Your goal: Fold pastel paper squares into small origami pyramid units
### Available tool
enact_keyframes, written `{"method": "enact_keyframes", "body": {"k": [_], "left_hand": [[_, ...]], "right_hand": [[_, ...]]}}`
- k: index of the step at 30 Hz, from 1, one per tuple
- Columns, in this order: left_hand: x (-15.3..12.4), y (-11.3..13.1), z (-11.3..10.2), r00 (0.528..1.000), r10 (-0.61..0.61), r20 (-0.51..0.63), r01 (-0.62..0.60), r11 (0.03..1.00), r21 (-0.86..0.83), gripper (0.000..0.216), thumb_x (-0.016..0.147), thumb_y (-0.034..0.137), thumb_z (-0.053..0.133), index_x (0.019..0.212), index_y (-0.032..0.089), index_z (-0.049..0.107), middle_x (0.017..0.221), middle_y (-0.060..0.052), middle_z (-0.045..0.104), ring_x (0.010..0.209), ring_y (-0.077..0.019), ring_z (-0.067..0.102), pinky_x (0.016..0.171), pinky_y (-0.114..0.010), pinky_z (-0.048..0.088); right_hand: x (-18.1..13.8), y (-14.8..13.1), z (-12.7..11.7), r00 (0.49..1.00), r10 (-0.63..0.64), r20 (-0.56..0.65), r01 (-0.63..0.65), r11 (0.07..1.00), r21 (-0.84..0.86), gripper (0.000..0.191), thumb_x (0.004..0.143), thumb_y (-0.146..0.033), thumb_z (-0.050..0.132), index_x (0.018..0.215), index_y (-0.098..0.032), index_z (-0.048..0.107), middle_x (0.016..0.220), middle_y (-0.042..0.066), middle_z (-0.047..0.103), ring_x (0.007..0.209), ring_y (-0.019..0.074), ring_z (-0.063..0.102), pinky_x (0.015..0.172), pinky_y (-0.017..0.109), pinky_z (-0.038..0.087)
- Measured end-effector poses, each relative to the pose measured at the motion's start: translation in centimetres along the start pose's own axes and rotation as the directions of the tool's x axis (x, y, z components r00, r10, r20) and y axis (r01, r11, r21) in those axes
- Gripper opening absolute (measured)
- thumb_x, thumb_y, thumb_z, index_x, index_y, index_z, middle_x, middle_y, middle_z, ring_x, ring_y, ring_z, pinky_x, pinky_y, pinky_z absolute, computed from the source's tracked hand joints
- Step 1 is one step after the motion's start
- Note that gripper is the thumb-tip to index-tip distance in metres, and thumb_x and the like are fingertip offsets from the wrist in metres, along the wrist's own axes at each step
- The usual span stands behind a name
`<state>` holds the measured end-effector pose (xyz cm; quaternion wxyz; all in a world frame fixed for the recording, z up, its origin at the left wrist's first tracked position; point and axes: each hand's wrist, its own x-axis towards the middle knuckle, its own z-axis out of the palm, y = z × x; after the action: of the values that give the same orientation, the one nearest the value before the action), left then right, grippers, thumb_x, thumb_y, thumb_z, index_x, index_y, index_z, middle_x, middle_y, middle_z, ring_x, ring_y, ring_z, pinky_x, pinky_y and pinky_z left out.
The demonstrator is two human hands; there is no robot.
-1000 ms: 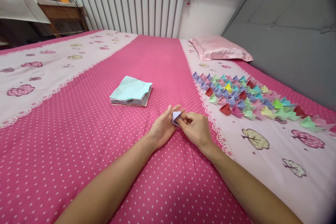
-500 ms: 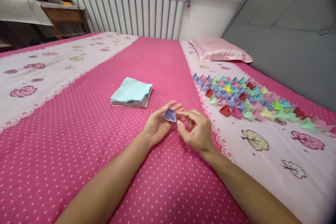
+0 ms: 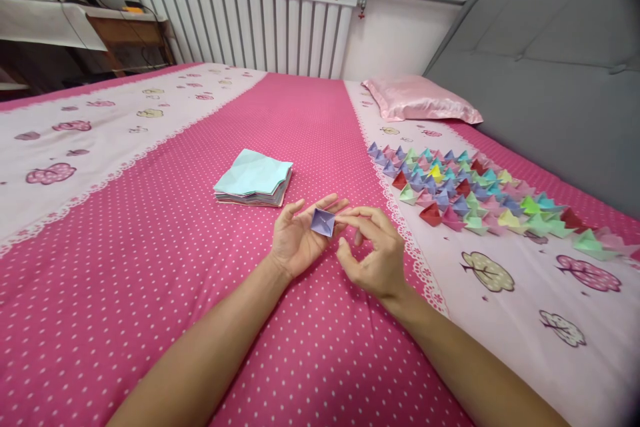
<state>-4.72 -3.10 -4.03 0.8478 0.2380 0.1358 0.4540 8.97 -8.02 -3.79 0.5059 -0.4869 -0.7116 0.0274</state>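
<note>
Boat [image 3: 323, 221] in right hand [image 3: 375, 257], left hand [image 3: 295, 243] cupped

Two hands: left hand [image 3: 295, 240] and right hand [image 3: 375, 257]. One purple folded paper [image 3: 323, 221], one paper stack [image 3: 253, 178], one pink pillow [image 3: 420, 99]. Little paper boats [image 3: 470, 197]: too many to count.

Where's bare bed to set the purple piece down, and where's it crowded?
Free: pink dotted sheet left of the paper stack and between stack and left hand; pale band right of the right hand, nearer than the folded pieces. Crowded: among those rows.
</note>
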Motion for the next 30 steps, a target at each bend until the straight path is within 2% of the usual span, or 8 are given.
{"method": "enact_keyframes", "body": {"k": [4,7,13,17,20,22,25,30], "left_hand": [[0.1,-0.1,-0.3,1.000,0.018,0.019,-0.019,1.000,0.020,0.045,0.076,0.041,0.048,0.107,0.010,0.058,0.110,-0.013,0.062,0.114,-0.0231,0.051,0.098,-0.032,0.038],[0.1,-0.1,-0.1,1.000,0.009,-0.016,-0.009,1.000,0.008,0.044,0.076,0.039,0.048,0.107,0.009,0.058,0.108,-0.014,0.062,0.109,-0.0226,0.054,0.094,-0.031,0.040],[0.2,-0.3,0.2,0.998,-0.006,-0.061,0.008,1.000,0.024,0.038,0.076,0.035,0.050,0.101,0.009,0.061,0.103,-0.013,0.063,0.099,-0.0211,0.057,0.084,-0.030,0.044],[0.4,-1.0,-0.3,0.981,0.147,-0.127,-0.113,0.963,0.244,0.031,0.072,0.027,0.059,0.100,0.013,0.063,0.105,-0.009,0.063,0.093,-0.0179,0.057,0.078,-0.027,0.044],[0.5,-1.6,-0.7,0.945,0.302,-0.125,-0.205,0.845,0.494,0.032,0.068,0.020,0.067,0.100,0.018,0.063,0.103,-0.004,0.062,0.084,-0.0136,0.057,0.072,-0.023,0.043],[0.6,-1.8,-0.8,0.926,0.363,-0.101,-0.241,0.777,0.581,0.031,0.066,0.019,0.070,0.097,0.018,0.064,0.096,-0.003,0.063,0.080,-0.0120,0.056,0.070,-0.022,0.043],[0.6,-1.9,-0.8,0.918,0.385,-0.099,-0.249,0.751,0.611,0.028,0.065,0.020,0.072,0.092,0.016,0.066,0.086,-0.003,0.065,0.076,-0.0127,0.057,0.069,-0.023,0.043],[0.6,-1.7,-0.7,0.909,0.388,-0.154,-0.227,0.768,0.600,0.020,0.065,0.022,0.072,0.084,0.015,0.069,0.081,-0.004,0.067,0.073,-0.0131,0.058,0.068,-0.025,0.043]], "right_hand": [[0.0,-0.1,0.2,1.000,-0.002,0.020,0.001,1.000,0.019,0.031,0.068,-0.016,0.058,0.098,-0.020,0.065,0.103,0.007,0.059,0.054,0.0089,0.049,0.062,0.031,0.054],[0.0,0.0,0.4,1.000,-0.004,0.016,0.003,1.000,0.024,0.025,0.071,-0.018,0.061,0.095,-0.020,0.066,0.102,0.007,0.060,0.055,0.0090,0.051,0.063,0.031,0.054],[-0.1,0.7,0.8,1.000,-0.002,0.012,0.002,0.999,0.050,0.011,0.076,-0.018,0.062,0.084,-0.022,0.068,0.099,0.005,0.060,0.079,0.0150,0.060,0.066,0.030,0.054],[-0.2,0.9,0.9,0.999,-0.039,0.013,0.039,0.999,-0.012,0.007,0.077,-0.020,0.062,0.082,-0.022,0.068,0.100,0.005,0.061,0.078,0.0148,0.061,0.068,0.031,0.053],[-0.2,1.0,0.8,0.994,-0.108,0.015,0.109,0.989,-0.098,0.008,0.080,-0.021,0.060,0.082,-0.022,0.068,0.100,0.006,0.062,0.080,0.0158,0.061,0.070,0.031,0.052],[-0.2,1.1,0.7,0.989,-0.146,0.034,0.150,0.978,-0.147,0.010,0.081,-0.019,0.058,0.083,-0.021,0.068,0.102,0.007,0.062,0.077,0.0148,0.060,0.070,0.031,0.051],[-0.2,1.1,0.7,0.984,-0.159,0.079,0.172,0.963,-0.205,0.012,0.082,-0.019,0.056,0.082,-0.021,0.068,0.104,0.007,0.063,0.070,0.0128,0.058,0.068,0.029,0.050],[-0.3,1.2,0.7,0.978,-0.162,0.131,0.191,0.949,-0.250,0.014,0.082,-0.018,0.055,0.080,-0.021,0.068,0.105,0.007,0.063,0.073,0.0142,0.059,0.069,0.029,0.048]]}}
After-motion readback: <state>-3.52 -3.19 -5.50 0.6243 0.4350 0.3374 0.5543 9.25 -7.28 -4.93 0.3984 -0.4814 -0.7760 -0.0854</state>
